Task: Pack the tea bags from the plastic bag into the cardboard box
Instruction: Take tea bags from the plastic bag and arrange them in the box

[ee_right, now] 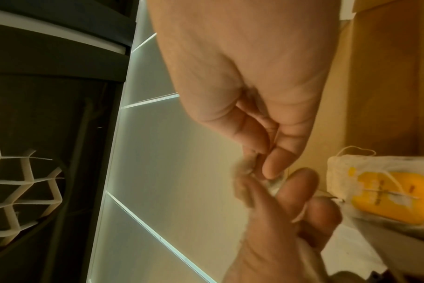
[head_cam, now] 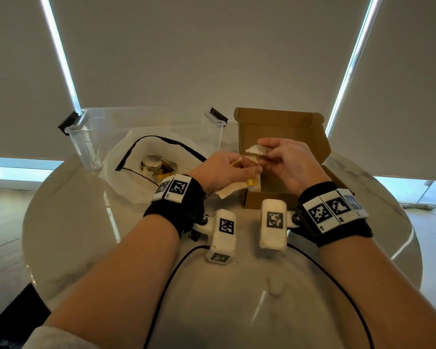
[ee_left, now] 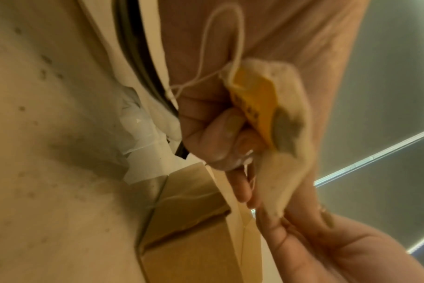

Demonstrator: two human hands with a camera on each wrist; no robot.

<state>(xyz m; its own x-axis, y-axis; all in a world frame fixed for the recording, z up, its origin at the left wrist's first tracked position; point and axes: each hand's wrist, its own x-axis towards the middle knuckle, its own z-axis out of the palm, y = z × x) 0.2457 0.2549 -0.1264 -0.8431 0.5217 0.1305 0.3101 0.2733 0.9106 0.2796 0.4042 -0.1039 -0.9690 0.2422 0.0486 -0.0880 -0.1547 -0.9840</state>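
Over the open cardboard box (head_cam: 267, 201), both hands work on the same tea bags. My left hand (head_cam: 247, 167) grips a small bunch of tea bags (ee_left: 286, 137) with a yellow tag and loose string; one bag (head_cam: 230, 190) hangs below the palm. My right hand (head_cam: 262, 152) pinches the end of a pale tea bag (head_cam: 255, 148) between thumb and fingers, close against the left fingers (ee_right: 293, 193). A tea bag with a yellow tag (ee_right: 387, 193) stands inside the box. The white plastic bag (head_cam: 126, 177) lies open to the left with several tea bags (head_cam: 154, 165) inside.
A clear plastic tub (head_cam: 91, 137) with black clips stands behind the plastic bag. The box lid (head_cam: 282, 127) stands upright at the back. All sit on a round pale table (head_cam: 73, 222); black cables run along its near part. Window blinds hang behind.
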